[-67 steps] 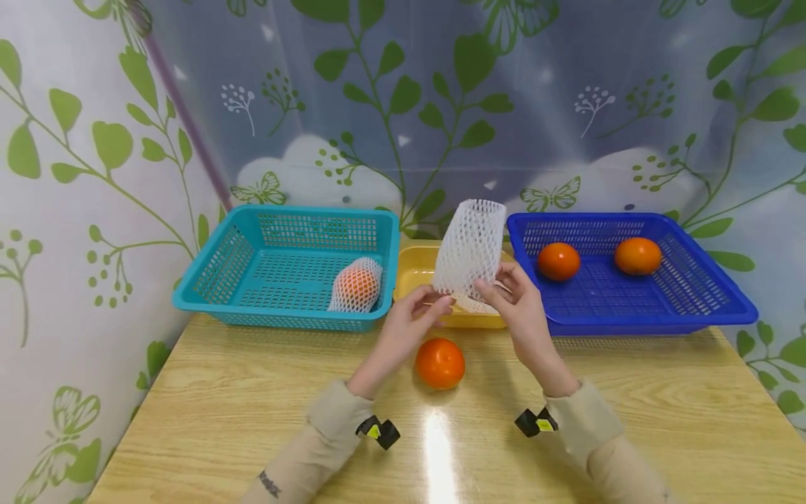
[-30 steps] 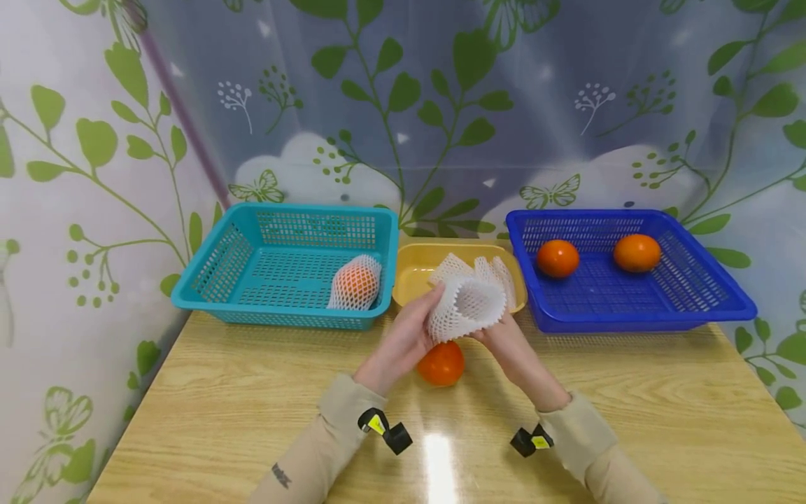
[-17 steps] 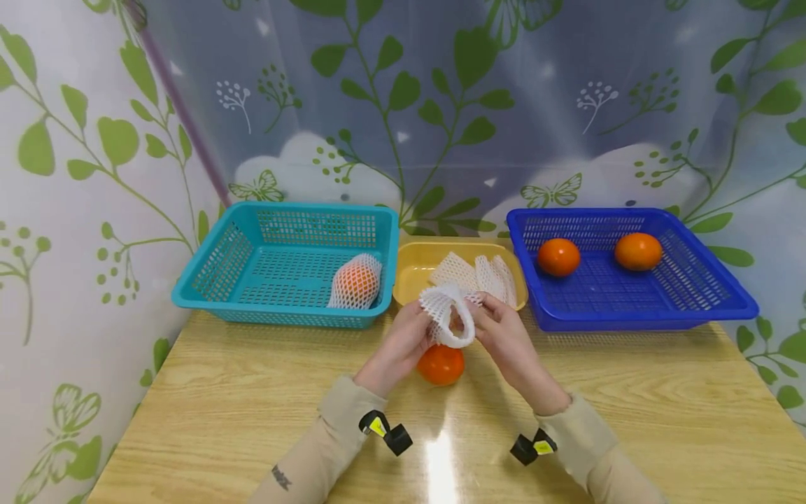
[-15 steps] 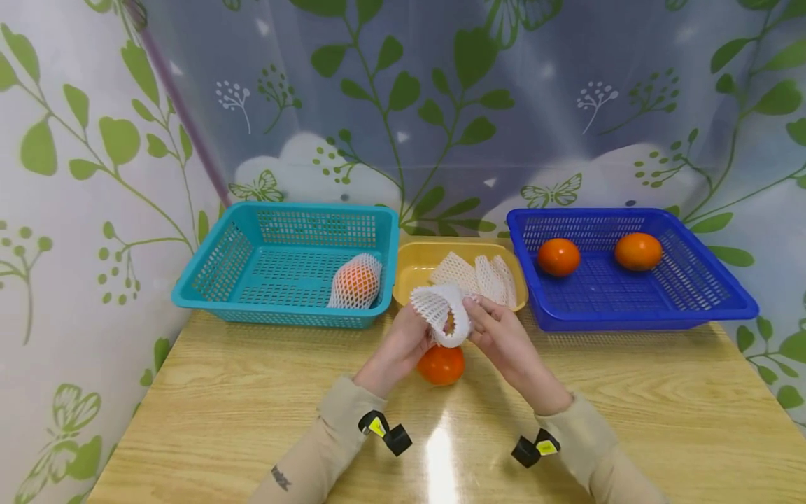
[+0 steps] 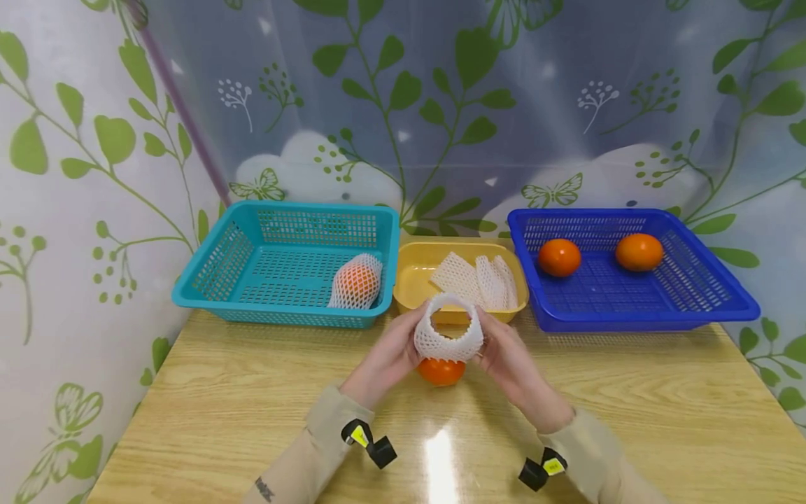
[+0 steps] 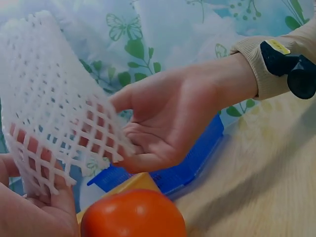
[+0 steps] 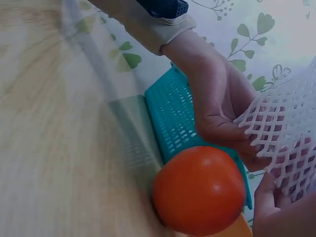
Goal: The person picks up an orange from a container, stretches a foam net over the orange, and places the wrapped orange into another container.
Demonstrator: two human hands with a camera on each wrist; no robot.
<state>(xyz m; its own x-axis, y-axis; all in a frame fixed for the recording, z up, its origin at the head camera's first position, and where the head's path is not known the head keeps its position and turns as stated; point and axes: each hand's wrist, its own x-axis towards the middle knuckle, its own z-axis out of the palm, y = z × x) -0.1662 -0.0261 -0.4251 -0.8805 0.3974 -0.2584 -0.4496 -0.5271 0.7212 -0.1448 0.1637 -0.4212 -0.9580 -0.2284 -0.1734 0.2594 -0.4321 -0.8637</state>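
Note:
A white foam net sleeve (image 5: pixel 448 348) is held spread between my two hands, its round mouth facing up toward the head camera. My left hand (image 5: pixel 388 355) grips its left side, and my right hand (image 5: pixel 511 369) grips the right side. In the left wrist view, fingers show through the mesh of the net sleeve (image 6: pixel 54 94), inside its lower end. Just under it on the table sits a smooth, round orange-red fruit (image 5: pixel 442 373), partly covered by the net in the head view. The right wrist view shows this fruit (image 7: pixel 200 191) whole and apart from the fingers.
A yellow tray (image 5: pixel 412 269) behind the hands holds more foam nets (image 5: pixel 458 275). At left, a teal basket (image 5: pixel 283 318) contains one netted fruit (image 5: pixel 357 281). The blue basket (image 5: pixel 630 323) at right has two bare fruits (image 5: pixel 559 257). A patterned curtain hangs behind.
The net sleeve came down from above the yellow tray toward the fruit. It was turned about between the fingers, and its mouth is now stretched wider, with a hand on each side.

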